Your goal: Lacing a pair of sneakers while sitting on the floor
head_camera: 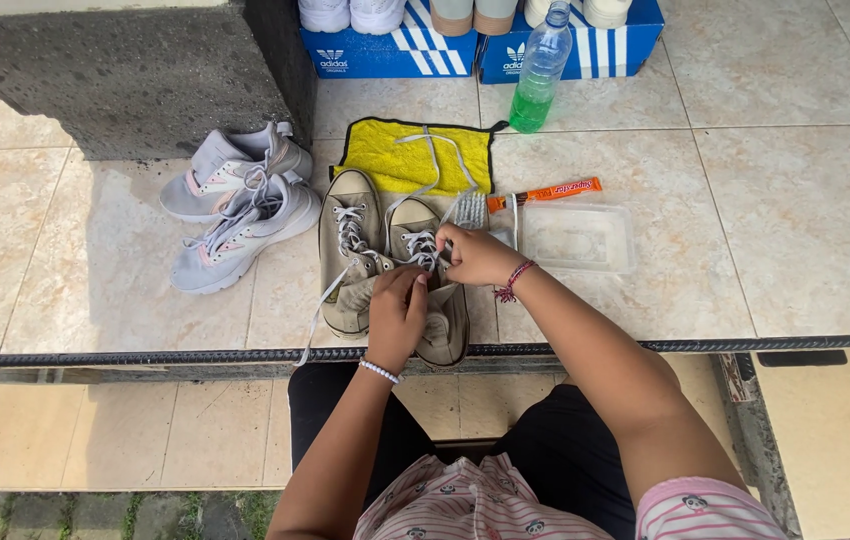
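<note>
While both hands work at the right sneaker [432, 290], its lace [435, 160] trails loose away from them, over the yellow cloth [385, 160]; only the rows near the toe look threaded, so the lacing appears partly done. The left sneaker [350, 240], just beside the left hand [397, 315], carries more crossed rows. That hand closes around the shoe's opening. The right hand [475, 255] pinches the lace at the eyelets, fingers shut. A brush [472, 210] lies just beyond.

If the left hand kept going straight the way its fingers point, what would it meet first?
The left hand points away from the person, along the right-hand canvas shoe. It would likely meet that shoe's white laces first, then the yellow cloth beyond.
</note>
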